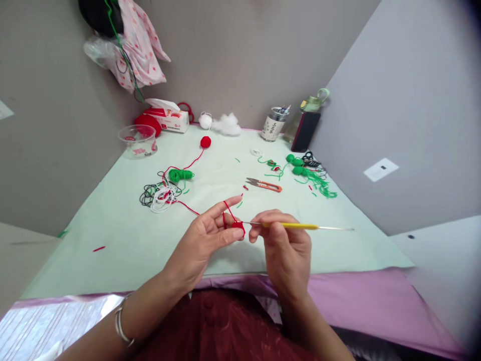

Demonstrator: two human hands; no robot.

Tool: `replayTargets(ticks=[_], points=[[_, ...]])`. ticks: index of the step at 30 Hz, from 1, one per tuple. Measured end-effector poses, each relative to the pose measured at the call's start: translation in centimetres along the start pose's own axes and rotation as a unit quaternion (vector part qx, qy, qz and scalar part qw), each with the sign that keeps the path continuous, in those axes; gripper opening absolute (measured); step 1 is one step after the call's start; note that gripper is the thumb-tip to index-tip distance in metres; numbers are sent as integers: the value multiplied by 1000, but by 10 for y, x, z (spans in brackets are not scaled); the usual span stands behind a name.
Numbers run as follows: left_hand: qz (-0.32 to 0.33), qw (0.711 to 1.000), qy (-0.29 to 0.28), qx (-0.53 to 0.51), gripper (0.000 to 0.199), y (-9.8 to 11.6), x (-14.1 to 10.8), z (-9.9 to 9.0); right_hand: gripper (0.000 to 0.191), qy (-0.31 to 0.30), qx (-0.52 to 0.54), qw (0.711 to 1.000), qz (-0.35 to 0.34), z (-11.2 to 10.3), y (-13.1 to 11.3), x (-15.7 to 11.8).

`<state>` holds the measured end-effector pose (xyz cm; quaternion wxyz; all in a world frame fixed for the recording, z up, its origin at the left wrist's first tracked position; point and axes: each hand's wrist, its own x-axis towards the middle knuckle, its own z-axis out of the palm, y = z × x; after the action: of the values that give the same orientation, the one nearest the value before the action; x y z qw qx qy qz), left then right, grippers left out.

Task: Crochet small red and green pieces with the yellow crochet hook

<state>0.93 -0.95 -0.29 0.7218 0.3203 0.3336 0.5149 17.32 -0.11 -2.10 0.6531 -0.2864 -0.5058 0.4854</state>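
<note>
Between thumb and fingers, my left hand (210,229) pinches a small red crochet piece (238,228). Red yarn (188,207) loops over its raised index finger and trails back across the table to a red yarn ball (205,142). My right hand (286,245) is closed around the yellow handle of a double-ended crochet hook (296,225). The hook's left metal tip reaches the top edge of the red piece; whether it sits inside a stitch I cannot tell. Its other tip points out to the right.
Orange thread snips (264,184) lie beyond my hands. Tangled white cord (163,196) and green yarn (181,175) are at left, green crochet pieces (298,170) at right. Along the back stand a plastic tub (138,143), tissue box (169,119), pen cup (273,125) and phone (306,132).
</note>
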Motion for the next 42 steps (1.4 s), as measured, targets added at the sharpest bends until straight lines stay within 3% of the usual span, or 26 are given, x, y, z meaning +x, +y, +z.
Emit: replayTargets(ticks=[5,8,10,15,21,28,33,35,38,42], points=[[-40,998,-38,-37,54,3,1,-1,17,37,71,994,76,-4,-8,11],[-22,998,-41,-40,46,1,0,-1,17,28,96,989,110,-6,-9,14],[4,1000,-27,-14,46,-1,0,1,16,9,81,992,92,-4,-7,12],[57,998,18,38,49,-5,-2,5,16,-33,-82,996,-24,2,-2,1],[65,997,28,13,38,-1,-1,7,19,-29,-93,994,-52,6,-1,-2],[52,998,32,15,56,-4,-1,6,16,-49,-108,991,-61,7,-2,0],[41,999,22,1,27,-3,1,5,17,-58,-161,981,-93,6,-3,1],[38,998,36,-38,21,2,2,4,14,-57,-164,982,-73,6,-6,5],[16,995,53,-87,28,11,4,2,23,-65,-149,987,-14,5,-10,15],[25,994,59,-93,34,21,7,2,39,-171,-150,972,52,9,-13,33]])
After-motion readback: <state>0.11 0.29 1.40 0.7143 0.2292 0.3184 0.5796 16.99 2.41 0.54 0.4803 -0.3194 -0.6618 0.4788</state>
